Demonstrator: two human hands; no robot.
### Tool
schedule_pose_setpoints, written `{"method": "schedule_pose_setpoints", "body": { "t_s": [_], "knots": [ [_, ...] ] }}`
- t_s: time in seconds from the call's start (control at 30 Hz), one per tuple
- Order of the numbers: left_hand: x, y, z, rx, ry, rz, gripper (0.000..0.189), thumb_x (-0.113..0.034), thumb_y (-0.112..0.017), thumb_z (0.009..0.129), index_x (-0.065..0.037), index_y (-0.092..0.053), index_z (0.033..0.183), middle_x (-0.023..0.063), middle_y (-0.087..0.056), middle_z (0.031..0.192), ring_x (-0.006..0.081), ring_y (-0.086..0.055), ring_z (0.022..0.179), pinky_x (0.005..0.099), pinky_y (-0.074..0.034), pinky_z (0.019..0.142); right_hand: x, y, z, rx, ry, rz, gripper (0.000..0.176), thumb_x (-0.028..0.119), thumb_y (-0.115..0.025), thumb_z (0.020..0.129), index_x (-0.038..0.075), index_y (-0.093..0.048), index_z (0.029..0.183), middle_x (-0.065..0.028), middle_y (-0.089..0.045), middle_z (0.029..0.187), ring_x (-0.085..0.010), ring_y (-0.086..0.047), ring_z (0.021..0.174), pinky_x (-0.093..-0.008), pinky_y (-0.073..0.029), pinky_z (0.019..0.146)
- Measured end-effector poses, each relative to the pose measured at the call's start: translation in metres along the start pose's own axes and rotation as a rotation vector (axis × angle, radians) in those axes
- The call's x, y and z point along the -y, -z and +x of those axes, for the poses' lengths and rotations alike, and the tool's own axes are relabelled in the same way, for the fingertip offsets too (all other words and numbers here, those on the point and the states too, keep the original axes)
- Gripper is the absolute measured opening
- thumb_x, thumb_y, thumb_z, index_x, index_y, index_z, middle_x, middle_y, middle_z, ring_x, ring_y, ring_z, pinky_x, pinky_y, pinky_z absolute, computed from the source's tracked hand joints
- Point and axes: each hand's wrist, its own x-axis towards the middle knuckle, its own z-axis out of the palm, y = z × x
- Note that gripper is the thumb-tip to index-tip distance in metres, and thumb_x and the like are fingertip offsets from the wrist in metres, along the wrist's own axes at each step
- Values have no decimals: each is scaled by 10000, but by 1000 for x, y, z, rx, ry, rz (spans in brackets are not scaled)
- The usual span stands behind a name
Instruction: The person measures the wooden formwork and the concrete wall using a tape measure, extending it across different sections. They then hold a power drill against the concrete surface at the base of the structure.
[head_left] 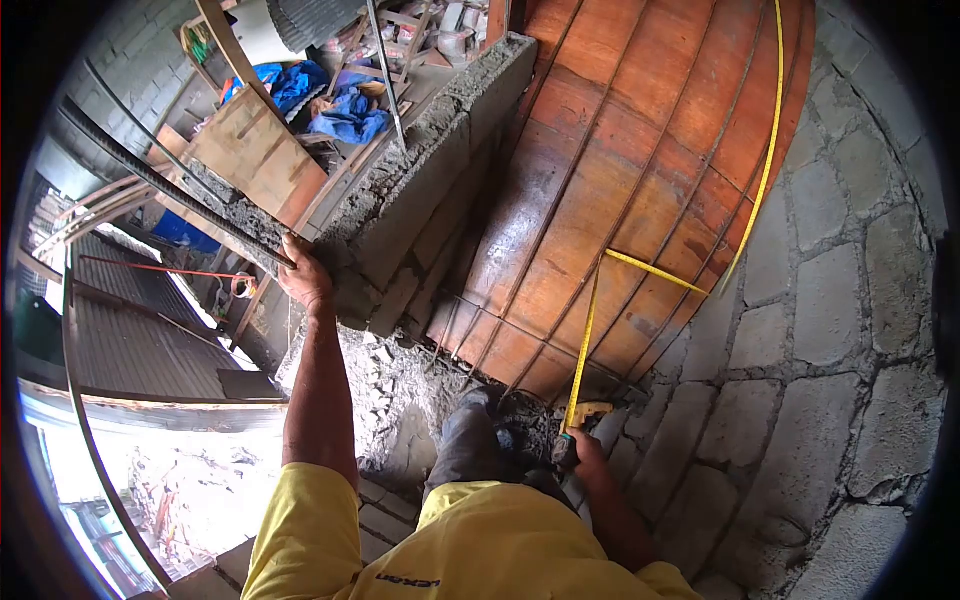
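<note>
My left hand (307, 278) is closed around a steel rebar (180, 183) beside the end of a low block wall (430, 165). My right hand (588, 455), low in front of my body, is closed on a tape measure whose case is partly hidden by the fingers. Its yellow blade (585, 350) runs up from the hand over orange-brown plywood (570, 200), folds sharply to the right, then bends again and rises along the panel's right side. Thin rebars (655, 155) lie lengthwise over the plywood, with a few crossing ties.
A concrete block wall (820, 250) stands close on the right. Rough broken concrete (375, 390) lies by my legs. At left, corrugated roofing (150, 345) sits lower down. Blue tarps (350, 115), boards (255, 150) and upright bars are beyond the low wall.
</note>
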Motion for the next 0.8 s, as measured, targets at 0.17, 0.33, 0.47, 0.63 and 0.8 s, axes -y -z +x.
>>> {"method": "schedule_pose_setpoints", "body": {
  "t_s": [0.17, 0.33, 0.47, 0.63, 0.8],
  "knots": [
    [-5, 2, -2, 6, 12, -21, 519, -439, -362, 973, -39, -634, 784, 125, -652, 715, 336, -624, 742, 438, -448, 724, 2, -4, -10, 44, 5, -37, 262, 312, -626, 833, 69, -609, 930, -82, -613, 739, -241, -623, 596, -442, -499, 450],
    [0, 1, -1, 20, -1, 1, 540, -449, -357, 972, -36, -631, 756, 122, -648, 705, 328, -622, 737, 439, -445, 721, 3, -13, -17, 29, 4, -37, 257, 308, -624, 833, 68, -596, 922, -86, -608, 726, -247, -611, 562, -448, -491, 428],
    [-6, 4, -2, 18, -23, 10, 551, -453, -352, 972, -29, -626, 752, 132, -646, 714, 331, -620, 738, 440, -444, 724, -5, -8, -11, 58, 21, -23, 249, 304, -628, 829, 71, -595, 911, -81, -604, 701, -239, -602, 530, -442, -487, 397],
    [70, -27, 20, -78, -77, 260, 465, -492, -417, 926, -81, -634, 933, 131, -653, 720, 307, -642, 691, 424, -467, 610, -23, 4, 13, 66, 83, -104, 255, 317, -654, 808, 87, -605, 906, -42, -594, 684, -205, -585, 507, -411, -481, 382],
    [26, -7, 11, 60, 286, 137, 683, -666, -357, 893, -94, -724, 961, 167, -695, 900, 356, -629, 917, 480, -448, 814, -9, -13, -12, -93, 30, -76, 246, 327, -655, 798, 99, -640, 890, -52, -588, 707, -194, -572, 551, -391, -458, 403]
  ]
}}
